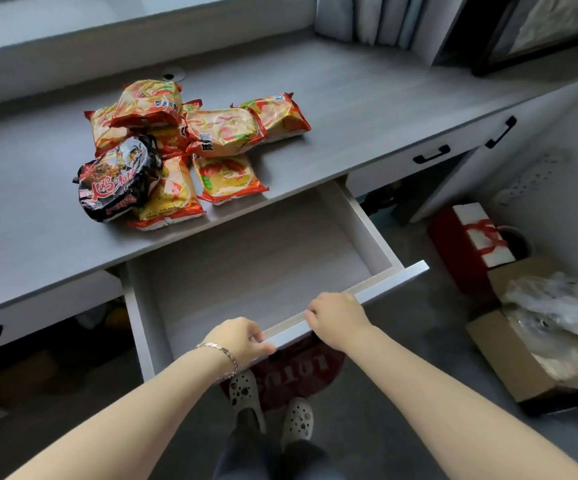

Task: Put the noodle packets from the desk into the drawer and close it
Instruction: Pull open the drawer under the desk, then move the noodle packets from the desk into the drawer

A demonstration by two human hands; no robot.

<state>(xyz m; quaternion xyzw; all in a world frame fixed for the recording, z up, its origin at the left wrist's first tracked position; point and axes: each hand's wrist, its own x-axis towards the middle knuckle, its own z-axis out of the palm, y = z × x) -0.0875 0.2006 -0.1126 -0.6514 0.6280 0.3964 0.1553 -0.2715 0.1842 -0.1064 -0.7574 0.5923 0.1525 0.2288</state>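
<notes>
From the head camera, a pile of noodle packets (pixel 190 147) lies on the grey table (pixel 367 109), some on top of others. Most are yellow and orange with red edges. One black packet (pixel 118 178) with red writing sits at the front left of the pile. Just below the table edge, the white drawer (pixel 367 226) is pulled out, and its inside is bare. The left hand (pixel 242 339) and the right hand (pixel 338 320) both curl around the drawer's front edge, side by side.

Drawer handle (pixel 278 357) mostly hidden beneath the front panel (pixel 377 289)
</notes>
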